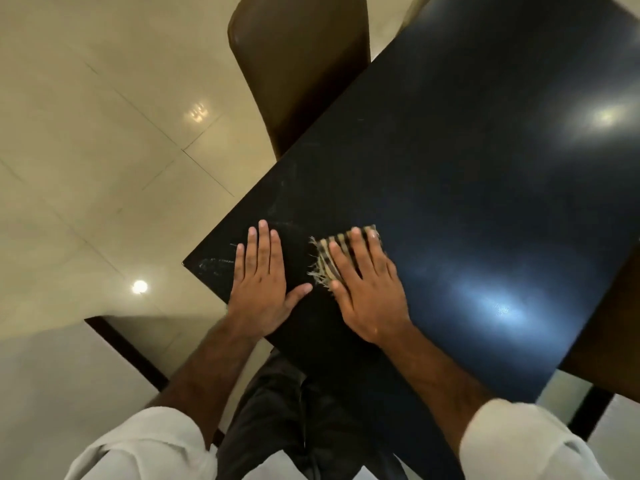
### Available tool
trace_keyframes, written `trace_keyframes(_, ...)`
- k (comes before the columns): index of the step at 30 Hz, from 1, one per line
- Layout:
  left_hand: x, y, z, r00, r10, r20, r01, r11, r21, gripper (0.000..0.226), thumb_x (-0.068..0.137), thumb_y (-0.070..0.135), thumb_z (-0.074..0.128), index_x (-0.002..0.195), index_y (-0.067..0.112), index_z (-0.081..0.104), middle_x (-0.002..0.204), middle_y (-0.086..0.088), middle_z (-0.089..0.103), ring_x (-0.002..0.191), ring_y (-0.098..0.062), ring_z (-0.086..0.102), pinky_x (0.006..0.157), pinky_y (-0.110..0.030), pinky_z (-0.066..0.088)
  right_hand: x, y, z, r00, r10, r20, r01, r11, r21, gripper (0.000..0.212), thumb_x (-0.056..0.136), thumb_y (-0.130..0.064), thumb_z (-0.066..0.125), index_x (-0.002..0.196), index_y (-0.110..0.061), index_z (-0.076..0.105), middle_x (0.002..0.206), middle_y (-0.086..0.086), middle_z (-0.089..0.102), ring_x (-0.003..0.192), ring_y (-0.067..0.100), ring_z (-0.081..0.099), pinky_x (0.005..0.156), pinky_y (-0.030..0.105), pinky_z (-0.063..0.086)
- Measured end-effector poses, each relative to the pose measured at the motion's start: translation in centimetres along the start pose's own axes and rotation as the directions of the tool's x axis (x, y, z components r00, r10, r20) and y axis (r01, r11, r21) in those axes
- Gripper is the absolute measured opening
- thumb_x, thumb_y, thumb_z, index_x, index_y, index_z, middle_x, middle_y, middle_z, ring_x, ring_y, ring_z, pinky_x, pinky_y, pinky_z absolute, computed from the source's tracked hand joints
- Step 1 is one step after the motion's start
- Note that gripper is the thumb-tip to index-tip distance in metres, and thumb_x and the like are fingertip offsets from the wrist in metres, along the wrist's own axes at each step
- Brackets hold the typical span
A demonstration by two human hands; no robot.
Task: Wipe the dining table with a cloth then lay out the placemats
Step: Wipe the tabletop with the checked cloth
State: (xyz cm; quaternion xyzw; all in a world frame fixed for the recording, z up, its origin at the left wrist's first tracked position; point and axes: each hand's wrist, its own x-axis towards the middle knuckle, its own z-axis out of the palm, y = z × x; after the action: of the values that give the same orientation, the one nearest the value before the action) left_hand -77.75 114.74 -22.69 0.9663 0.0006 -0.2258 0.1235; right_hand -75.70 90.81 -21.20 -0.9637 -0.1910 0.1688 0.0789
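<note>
Head view: the right hand (pixel 369 292) lies flat, grip wide, pressing a striped, frayed cloth (pixel 325 261) onto the dark table (pixel 485 174) near its 7 o'clock corner. At the cloth's 9 o'clock the left hand (pixel 263 282) rests flat on the table, grip wide, holding nothing.

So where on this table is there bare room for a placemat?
Bare: the table beyond the cloth, from the chair side across to the far edges. Crowded: the near corner, where the left hand lies flat beside the right hand pressing the cloth.
</note>
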Motion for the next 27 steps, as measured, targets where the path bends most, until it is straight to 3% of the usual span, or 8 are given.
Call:
trace_keyframes(5,-1.7,0.7,1.0,0.997,-0.071,0.04,0.071,0.997,0.006,0.113,0.101,0.083,0.027,0.169,0.009,-0.026,0.174,-0.011,-0.042,0.163,-0.032,-0.034,0.134,-0.051,-0.014,5.2,5.0,-1.7,0.946,0.288,-0.151,-0.29,0.957,0.01,0.071,0.112,-0.056,0.032,0.177,-0.033,0.014,0.185,0.016,0.003,0.17,0.044,0.003,0.125,0.066,0.035)
trace_keyframes(8,-1.3,0.6,0.8,0.992,-0.09,0.084,0.09,0.996,0.003,0.115,0.101,0.083,0.029,0.168,0.012,-0.03,0.172,-0.01,-0.046,0.16,-0.03,-0.039,0.132,-0.049,-0.019,13.4,4.7,-3.1,0.916,0.338,-0.215,-0.332,0.941,0.064,0.07,0.111,-0.056,0.031,0.175,-0.03,0.026,0.182,0.021,0.016,0.167,0.05,0.013,0.123,0.07,0.037)
trace_keyframes(11,-1.4,0.5,1.0,0.994,-0.078,0.076,0.077,0.997,0.02,0.114,0.096,0.087,0.017,0.167,0.012,-0.032,0.171,-0.009,-0.046,0.16,-0.028,-0.039,0.134,-0.05,-0.017,17.9,0.9,-3.7,0.943,0.259,-0.207,-0.256,0.966,0.041,0.073,0.11,-0.058,0.031,0.176,-0.031,0.017,0.184,0.02,0.006,0.168,0.049,0.004,0.129,0.07,0.027)
trace_keyframes(14,-2.3,0.7,1.5,0.995,-0.094,0.031,0.094,0.996,0.002,0.118,0.091,0.094,0.002,0.168,0.009,-0.028,0.173,-0.012,-0.043,0.162,-0.029,-0.036,0.135,-0.05,-0.015,15.7,-3.3,-2.6,0.992,0.037,-0.12,-0.039,0.999,-0.014,0.079,0.111,-0.06,0.033,0.177,-0.033,-0.001,0.184,0.015,-0.01,0.169,0.045,-0.008,0.133,0.067,0.015)
trace_keyframes(17,-3.0,1.0,1.9,0.987,-0.162,-0.015,0.162,0.986,-0.037,0.126,0.084,0.097,-0.009,0.168,0.005,-0.024,0.174,-0.018,-0.038,0.163,-0.033,-0.033,0.135,-0.052,-0.013,9.2,-4.9,-0.6,0.987,-0.153,-0.051,0.152,0.988,-0.026,0.077,0.112,-0.057,0.033,0.177,-0.033,-0.003,0.184,0.011,-0.016,0.17,0.039,-0.012,0.134,0.065,0.017)
trace_keyframes(20,-3.1,1.1,2.2,0.98,-0.195,-0.041,0.191,0.979,-0.074,0.126,0.087,0.096,-0.006,0.169,0.003,-0.021,0.175,-0.019,-0.035,0.164,-0.034,-0.03,0.136,-0.054,-0.009,4.2,-2.4,0.4,0.977,-0.213,-0.012,0.211,0.975,-0.064,0.075,0.112,-0.057,0.033,0.177,-0.034,0.002,0.185,0.008,-0.012,0.171,0.036,-0.011,0.133,0.06,0.023)
trace_keyframes(24,-2.6,1.1,2.0,0.978,-0.209,0.004,0.209,0.974,-0.086,0.122,0.092,0.093,0.011,0.167,0.006,-0.029,0.172,-0.014,-0.043,0.162,-0.031,-0.036,0.136,-0.053,-0.012,8.9,4.5,-1.7,0.992,0.043,-0.122,-0.053,0.995,-0.084,0.073,0.111,-0.057,0.031,0.177,-0.031,0.017,0.184,0.017,0.012,0.169,0.047,0.011,0.119,0.067,0.041)
trace_keyframes(27,-2.3,0.9,2.1,0.979,-0.202,0.028,0.203,0.974,-0.102,0.124,0.091,0.093,0.019,0.164,0.009,-0.035,0.169,-0.011,-0.05,0.159,-0.029,-0.042,0.133,-0.049,-0.019,16.7,7.2,-4.6,0.955,0.23,-0.187,-0.232,0.973,0.008,0.074,0.11,-0.058,0.028,0.176,-0.027,0.019,0.182,0.022,0.012,0.167,0.051,0.01,0.122,0.072,0.036)
